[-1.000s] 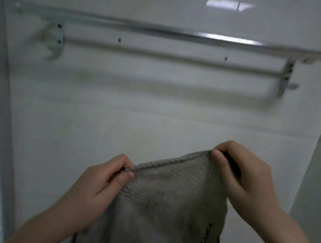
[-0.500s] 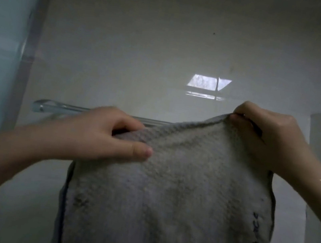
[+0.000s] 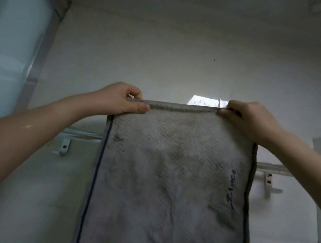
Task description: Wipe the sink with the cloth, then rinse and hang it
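A grey-white cloth [image 3: 173, 182] with dark edge stitching and a small dark script mark hangs stretched flat between my hands. My left hand [image 3: 121, 99] pinches its top left corner and my right hand [image 3: 248, 120] pinches its top right corner, so the top hem runs taut and level. The cloth's top edge is held above a metal towel rail [image 3: 81, 135] fixed to the wall, and the cloth covers the rail's middle. Only the rail's two ends and their brackets show beside the cloth. The sink is out of view.
The rail's right end [image 3: 272, 168] and bracket stick out past the cloth. A pale tiled wall [image 3: 165, 59] is behind, with a frosted glass panel and its metal frame [image 3: 39, 72] at the left. The ceiling is close above.
Both hands have spread apart and risen, pulling the cloth's top hem straight and flat above the rail. The view has tilted further upward.
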Action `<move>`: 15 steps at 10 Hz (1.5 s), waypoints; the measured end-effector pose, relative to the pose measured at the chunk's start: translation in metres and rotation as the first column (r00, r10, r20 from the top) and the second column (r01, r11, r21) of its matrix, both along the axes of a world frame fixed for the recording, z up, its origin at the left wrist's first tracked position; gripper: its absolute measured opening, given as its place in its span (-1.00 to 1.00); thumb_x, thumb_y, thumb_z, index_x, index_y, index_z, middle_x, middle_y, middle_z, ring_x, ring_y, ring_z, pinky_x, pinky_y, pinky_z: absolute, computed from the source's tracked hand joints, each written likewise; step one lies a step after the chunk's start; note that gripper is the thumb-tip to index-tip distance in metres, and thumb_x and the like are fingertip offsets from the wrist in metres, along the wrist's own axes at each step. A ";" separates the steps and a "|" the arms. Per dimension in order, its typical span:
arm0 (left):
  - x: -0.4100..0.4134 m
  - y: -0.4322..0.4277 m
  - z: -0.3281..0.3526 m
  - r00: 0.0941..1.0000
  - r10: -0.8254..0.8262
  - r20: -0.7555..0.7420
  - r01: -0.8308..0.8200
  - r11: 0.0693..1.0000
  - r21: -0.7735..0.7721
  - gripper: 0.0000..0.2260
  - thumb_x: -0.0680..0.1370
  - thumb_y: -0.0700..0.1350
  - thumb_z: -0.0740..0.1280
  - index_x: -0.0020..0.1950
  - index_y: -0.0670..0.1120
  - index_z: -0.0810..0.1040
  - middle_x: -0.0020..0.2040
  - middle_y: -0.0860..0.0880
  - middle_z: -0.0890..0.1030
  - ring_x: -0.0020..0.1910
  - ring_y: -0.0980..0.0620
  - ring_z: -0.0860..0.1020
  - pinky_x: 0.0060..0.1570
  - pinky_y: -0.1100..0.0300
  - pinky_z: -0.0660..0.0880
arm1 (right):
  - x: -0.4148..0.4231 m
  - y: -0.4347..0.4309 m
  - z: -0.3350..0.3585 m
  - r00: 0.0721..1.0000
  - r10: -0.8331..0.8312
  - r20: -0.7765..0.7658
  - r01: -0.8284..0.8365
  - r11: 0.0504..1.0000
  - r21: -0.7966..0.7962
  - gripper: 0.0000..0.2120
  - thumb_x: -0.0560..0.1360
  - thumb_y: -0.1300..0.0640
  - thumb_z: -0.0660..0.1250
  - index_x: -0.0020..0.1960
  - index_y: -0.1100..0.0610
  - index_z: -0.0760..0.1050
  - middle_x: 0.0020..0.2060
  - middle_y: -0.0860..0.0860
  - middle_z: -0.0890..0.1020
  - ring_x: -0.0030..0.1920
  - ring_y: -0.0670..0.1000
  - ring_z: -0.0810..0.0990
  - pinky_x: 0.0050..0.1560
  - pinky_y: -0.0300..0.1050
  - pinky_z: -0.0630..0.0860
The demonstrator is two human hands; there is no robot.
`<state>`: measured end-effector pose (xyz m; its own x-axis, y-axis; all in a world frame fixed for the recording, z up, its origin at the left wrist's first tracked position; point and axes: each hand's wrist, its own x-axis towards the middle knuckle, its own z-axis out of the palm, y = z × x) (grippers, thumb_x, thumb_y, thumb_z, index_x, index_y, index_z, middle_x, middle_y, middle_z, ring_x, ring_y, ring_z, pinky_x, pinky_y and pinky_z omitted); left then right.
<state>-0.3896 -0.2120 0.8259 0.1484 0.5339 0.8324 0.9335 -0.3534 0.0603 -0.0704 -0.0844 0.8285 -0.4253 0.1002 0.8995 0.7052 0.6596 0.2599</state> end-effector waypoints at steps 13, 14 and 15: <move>-0.020 -0.009 -0.031 0.968 0.189 -0.162 -0.240 0.881 -0.408 -0.90 0.41 0.01 0.48 -0.32 0.15 0.70 -0.31 0.16 0.70 -0.30 0.27 0.62 -0.16 0.23 0.47 | 0.017 0.001 -0.042 0.974 0.195 0.114 -0.037 0.636 -0.771 -0.84 0.54 0.07 0.34 -0.08 -0.03 0.70 -0.13 -0.16 0.73 -0.09 -0.18 0.67 0.08 -0.19 0.52; -0.022 -0.018 -0.031 0.977 0.162 -0.140 -0.205 0.896 -0.393 -0.70 0.22 0.36 0.41 -0.29 0.18 0.69 -0.30 0.18 0.69 -0.29 0.28 0.62 -0.14 0.23 0.52 | 0.021 -0.006 -0.042 0.979 0.142 0.143 0.010 0.673 -0.739 -0.77 0.53 -0.09 0.29 -0.04 -0.05 0.69 -0.09 -0.17 0.72 -0.06 -0.15 0.66 0.19 -0.04 0.51; -0.029 -0.026 -0.042 0.988 0.150 0.021 -0.145 0.977 -0.153 -0.71 0.29 0.38 0.38 -0.26 0.21 0.67 -0.33 0.17 0.68 -0.35 0.30 0.59 -0.18 0.17 0.48 | 0.027 -0.021 -0.058 0.978 0.169 -0.125 -0.210 0.842 -0.498 -0.84 0.52 -0.02 0.29 -0.06 -0.05 0.65 -0.13 -0.07 0.72 -0.15 -0.16 0.66 0.05 -0.06 0.61</move>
